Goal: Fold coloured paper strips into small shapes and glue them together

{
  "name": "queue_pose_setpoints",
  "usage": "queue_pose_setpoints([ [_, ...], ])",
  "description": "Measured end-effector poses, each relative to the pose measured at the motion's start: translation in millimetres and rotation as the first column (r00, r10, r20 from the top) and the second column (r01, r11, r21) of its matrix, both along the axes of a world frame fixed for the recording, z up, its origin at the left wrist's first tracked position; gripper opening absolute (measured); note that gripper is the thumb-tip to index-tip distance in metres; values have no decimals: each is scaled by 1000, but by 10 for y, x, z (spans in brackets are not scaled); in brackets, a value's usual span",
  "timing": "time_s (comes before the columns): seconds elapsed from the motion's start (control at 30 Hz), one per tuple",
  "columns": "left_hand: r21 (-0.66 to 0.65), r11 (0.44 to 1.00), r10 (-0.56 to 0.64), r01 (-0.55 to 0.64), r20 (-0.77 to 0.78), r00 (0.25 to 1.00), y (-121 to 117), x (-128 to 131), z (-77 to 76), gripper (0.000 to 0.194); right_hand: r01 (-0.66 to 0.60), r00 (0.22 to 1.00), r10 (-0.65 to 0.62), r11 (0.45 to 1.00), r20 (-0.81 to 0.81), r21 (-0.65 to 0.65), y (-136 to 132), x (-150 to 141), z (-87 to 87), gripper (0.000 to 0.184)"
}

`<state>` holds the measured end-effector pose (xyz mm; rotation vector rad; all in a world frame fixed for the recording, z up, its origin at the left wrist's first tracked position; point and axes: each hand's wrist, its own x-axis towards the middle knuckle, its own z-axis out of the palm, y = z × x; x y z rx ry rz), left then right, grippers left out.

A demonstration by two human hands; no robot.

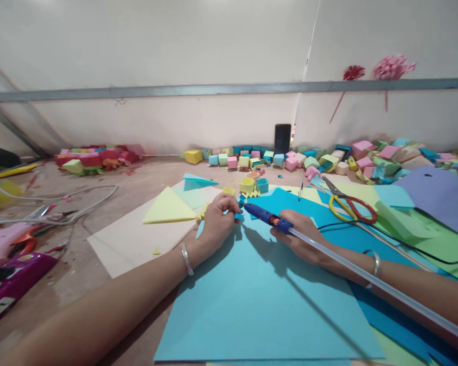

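My right hand (pixel 299 235) is wrapped round a blue hot glue gun (pixel 265 214) with a long clear glue stick (pixel 366 277) running back over my wrist. The gun's nozzle points left at a small blue paper piece (pixel 239 215). That piece is pinched in the fingertips of my left hand (pixel 218 222). Both hands rest over a large light blue paper sheet (pixel 259 305). Each wrist wears a silver bangle.
Yellow-and-red scissors (pixel 351 207) lie right of my hands on green paper. A yellow folded triangle (pixel 168 208) sits left. Small paper boxes (pixel 254 185) stand ahead; several coloured cubes (pixel 252 157) and a phone (pixel 282 138) line the wall. Another glue gun (pixel 7 241) and cables lie far left.
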<state>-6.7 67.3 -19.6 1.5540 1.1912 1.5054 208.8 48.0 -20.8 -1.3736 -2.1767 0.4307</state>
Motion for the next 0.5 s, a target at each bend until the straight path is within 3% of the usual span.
queue_pose_setpoints([
  [0.5,-28,1000,-6,7,37,999,12,-8,-28,21,-3,1000,2,1000,-8,-31,2,-5,35,24],
])
